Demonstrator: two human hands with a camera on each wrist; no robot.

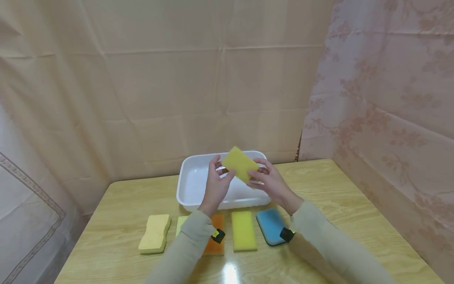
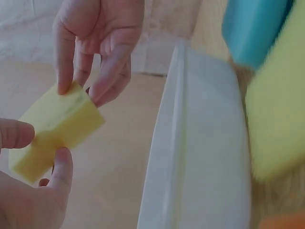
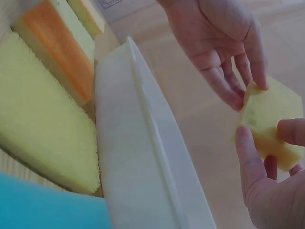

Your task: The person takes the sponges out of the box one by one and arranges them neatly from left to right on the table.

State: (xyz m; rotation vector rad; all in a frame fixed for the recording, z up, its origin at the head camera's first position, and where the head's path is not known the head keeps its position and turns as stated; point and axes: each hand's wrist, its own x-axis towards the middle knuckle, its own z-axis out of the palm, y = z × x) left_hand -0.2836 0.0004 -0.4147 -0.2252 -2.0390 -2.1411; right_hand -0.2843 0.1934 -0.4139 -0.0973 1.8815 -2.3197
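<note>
A yellow sponge is held up between both hands, above the white basin. My left hand pinches its left end between thumb and fingers. At the opposite end my right hand grips it the same way, thumb on the near face. The left wrist view shows the sponge as a thick block with faint dark marks on one face. Seen from the right wrist, thumbs and fingertips press both ends of the sponge.
Along the basin's near side lie a pale yellow wavy-edged sponge, a light green one partly hidden by the left sleeve, an orange one, another yellow one and a blue one. Beige curtain hangs behind the wooden table.
</note>
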